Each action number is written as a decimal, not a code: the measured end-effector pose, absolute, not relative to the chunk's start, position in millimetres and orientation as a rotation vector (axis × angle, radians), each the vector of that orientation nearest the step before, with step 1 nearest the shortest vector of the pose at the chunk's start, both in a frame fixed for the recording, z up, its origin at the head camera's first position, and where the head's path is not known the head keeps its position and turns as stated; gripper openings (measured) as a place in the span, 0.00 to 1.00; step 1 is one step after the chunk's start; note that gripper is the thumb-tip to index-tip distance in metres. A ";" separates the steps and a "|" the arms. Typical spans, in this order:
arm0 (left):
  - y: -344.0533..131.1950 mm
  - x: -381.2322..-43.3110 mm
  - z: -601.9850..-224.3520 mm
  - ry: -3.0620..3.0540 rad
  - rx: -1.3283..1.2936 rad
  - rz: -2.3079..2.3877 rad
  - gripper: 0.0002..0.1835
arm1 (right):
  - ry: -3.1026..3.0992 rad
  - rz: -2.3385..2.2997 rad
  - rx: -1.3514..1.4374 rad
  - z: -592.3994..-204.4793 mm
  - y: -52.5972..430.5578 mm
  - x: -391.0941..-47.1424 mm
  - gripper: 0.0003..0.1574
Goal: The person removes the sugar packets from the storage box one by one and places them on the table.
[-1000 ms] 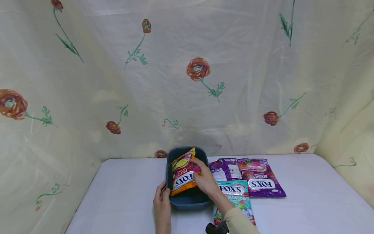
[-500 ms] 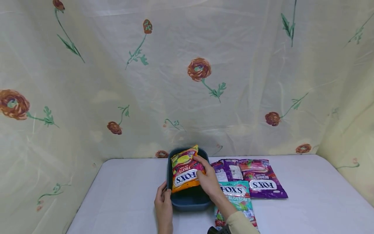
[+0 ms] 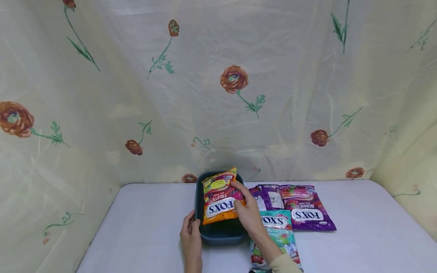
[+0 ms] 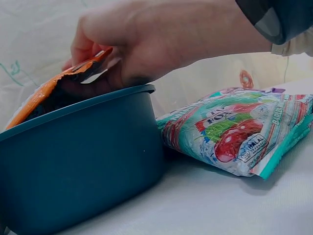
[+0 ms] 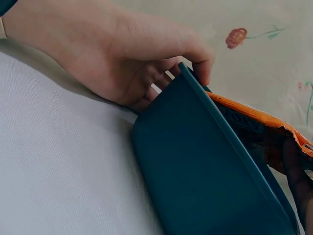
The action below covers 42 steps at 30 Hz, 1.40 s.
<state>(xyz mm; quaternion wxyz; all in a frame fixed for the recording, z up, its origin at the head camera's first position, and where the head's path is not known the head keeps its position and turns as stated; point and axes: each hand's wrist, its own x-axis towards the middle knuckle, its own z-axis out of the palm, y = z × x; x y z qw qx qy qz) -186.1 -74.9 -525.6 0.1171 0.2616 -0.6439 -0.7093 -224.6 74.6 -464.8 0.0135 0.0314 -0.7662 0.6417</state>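
An orange candy bag (image 3: 219, 197) lies slanted inside the mouth of a dark blue bin (image 3: 223, 239). My right hand (image 3: 248, 210) grips the bag by its right edge, thumb on the front and some fingers underneath, as the left wrist view shows the hand (image 4: 132, 46) over the rim. At the bin's left side my left hand (image 3: 191, 239) holds the wall; in the right wrist view its thumb hooks over the rim and the other fingers lie outside. The bag's lower part is partly hidden by the bin wall in both wrist views.
Right of the bin lie a teal candy bag (image 3: 278, 235), a purple bag with its back up (image 3: 274, 199) and a purple berries bag (image 3: 307, 212). They rest on a white-covered table (image 3: 143, 227). A flowered curtain (image 3: 273, 144) hangs right behind the bin.
My right hand has lifted the orange bag a little and shifted it slightly to the right within the bin. The left hand stays at the bin's wall.
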 end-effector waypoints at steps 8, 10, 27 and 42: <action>-73.3 -183.9 -520.6 -1.880 0.773 -2.074 0.22 | -2.387 2.003 0.132 -461.0 79.7 -215.4 0.31; -73.0 -184.0 -520.0 -1.880 0.770 -2.076 0.22 | -2.386 2.000 0.158 -460.3 81.4 -213.6 0.31; -71.9 -182.6 -521.0 -1.889 0.748 -2.080 0.22 | -2.386 2.029 0.128 -465.9 104.4 -202.1 0.34; -74.5 -181.2 -521.9 -1.894 0.699 -2.079 0.21 | -2.354 2.047 0.034 -465.1 122.4 -195.8 0.36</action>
